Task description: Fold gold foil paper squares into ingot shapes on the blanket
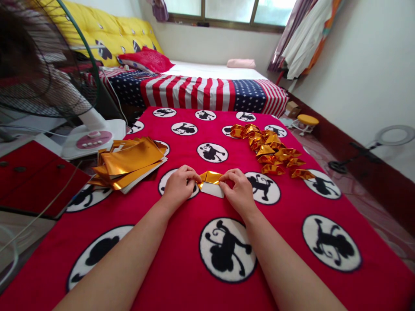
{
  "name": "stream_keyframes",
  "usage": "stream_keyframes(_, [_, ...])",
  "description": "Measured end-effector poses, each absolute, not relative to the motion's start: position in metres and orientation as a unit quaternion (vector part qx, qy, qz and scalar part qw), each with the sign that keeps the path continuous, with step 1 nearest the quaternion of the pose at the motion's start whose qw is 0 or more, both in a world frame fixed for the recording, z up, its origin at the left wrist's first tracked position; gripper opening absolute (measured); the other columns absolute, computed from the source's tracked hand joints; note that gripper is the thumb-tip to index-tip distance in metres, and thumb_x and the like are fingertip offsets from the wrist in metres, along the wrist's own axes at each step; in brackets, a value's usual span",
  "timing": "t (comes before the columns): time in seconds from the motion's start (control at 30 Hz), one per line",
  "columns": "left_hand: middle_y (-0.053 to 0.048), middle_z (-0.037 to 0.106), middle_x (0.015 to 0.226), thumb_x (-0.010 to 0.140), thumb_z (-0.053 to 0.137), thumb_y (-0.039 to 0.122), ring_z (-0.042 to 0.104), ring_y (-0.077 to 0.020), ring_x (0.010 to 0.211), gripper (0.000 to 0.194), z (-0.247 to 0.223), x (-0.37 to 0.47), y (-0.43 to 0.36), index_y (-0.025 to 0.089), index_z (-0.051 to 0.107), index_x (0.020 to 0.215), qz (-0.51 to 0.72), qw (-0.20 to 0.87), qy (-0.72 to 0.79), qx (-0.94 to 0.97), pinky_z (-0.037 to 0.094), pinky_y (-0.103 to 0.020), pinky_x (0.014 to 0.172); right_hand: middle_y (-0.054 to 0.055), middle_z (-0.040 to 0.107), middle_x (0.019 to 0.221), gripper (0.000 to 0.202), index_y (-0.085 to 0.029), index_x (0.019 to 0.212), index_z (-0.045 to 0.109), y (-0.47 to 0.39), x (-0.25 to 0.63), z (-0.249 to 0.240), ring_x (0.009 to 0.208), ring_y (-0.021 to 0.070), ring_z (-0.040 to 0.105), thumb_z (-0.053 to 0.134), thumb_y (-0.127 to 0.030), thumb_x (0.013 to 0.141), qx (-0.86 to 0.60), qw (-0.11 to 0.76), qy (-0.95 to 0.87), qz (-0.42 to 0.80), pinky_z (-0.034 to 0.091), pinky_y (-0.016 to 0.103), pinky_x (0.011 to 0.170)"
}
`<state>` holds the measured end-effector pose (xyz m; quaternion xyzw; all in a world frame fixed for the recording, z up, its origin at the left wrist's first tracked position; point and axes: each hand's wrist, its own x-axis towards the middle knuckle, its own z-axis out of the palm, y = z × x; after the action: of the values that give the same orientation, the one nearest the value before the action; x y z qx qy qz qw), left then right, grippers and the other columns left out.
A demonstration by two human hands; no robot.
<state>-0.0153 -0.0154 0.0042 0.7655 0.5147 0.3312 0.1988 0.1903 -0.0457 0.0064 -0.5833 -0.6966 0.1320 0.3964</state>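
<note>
Between my hands is a partly folded sheet of gold foil paper (212,177), its shiny gold strip on the far side and a pale flap nearest me. My left hand (182,185) pinches its left end, where a corner is folded over. At the right end, my right hand (238,190) grips the paper between thumb and fingers. To the left lies a loose stack of flat gold foil sheets (129,162), some showing white undersides. Several folded gold paper ingots (270,149) sit in a cluster at the far right.
A red cloth (181,268) with black monkey figures in white circles covers the surface. An electric fan (94,134) stands at the left beside a red drawer cabinet (42,181). Beyond is a bed (194,93); a yellow stool (307,120) stands right.
</note>
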Motion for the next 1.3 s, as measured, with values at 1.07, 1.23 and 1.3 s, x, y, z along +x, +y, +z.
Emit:
stream_keyframes(1.07, [-0.002,0.065,0.088,0.078,0.057,0.019,0.061,-0.0146,0.079,0.018,0.0080,-0.0108,-0.0185,0.023,0.075,0.075,0.327,0.174,0.531,0.762,0.048,-0.026,0.075,0.003,0.061,0.089,0.010,-0.022,0.076,0.066,-0.0447,0.1900,0.0047,0.088,0.0206,0.059,0.062,-0.013,0.077,-0.584,0.400,-0.694,0.132,0.047,0.034,0.082])
stream_keyframes(1.23, [-0.002,0.063,0.087,0.076,0.069,0.035,0.060,-0.0146,0.076,0.014,0.0070,-0.0096,-0.0195,0.022,0.074,0.077,0.330,0.167,0.532,0.762,0.047,-0.026,0.069,0.003,0.061,0.089,0.009,-0.022,0.076,0.066,-0.0445,0.1897,0.0031,0.088,0.0201,0.059,0.062,-0.014,0.077,-0.586,0.402,-0.692,0.127,0.046,0.033,0.081])
stream_keyframes(1.3, [-0.002,0.063,0.088,0.073,0.072,0.033,0.060,-0.0151,0.078,0.012,0.0062,-0.0103,-0.0193,0.022,0.073,0.077,0.329,0.172,0.525,0.766,0.047,-0.026,0.071,0.003,0.061,0.089,0.009,-0.022,0.076,0.067,-0.0444,0.1898,0.0026,0.088,0.0200,0.058,0.062,-0.014,0.077,-0.586,0.402,-0.693,0.125,0.046,0.033,0.082])
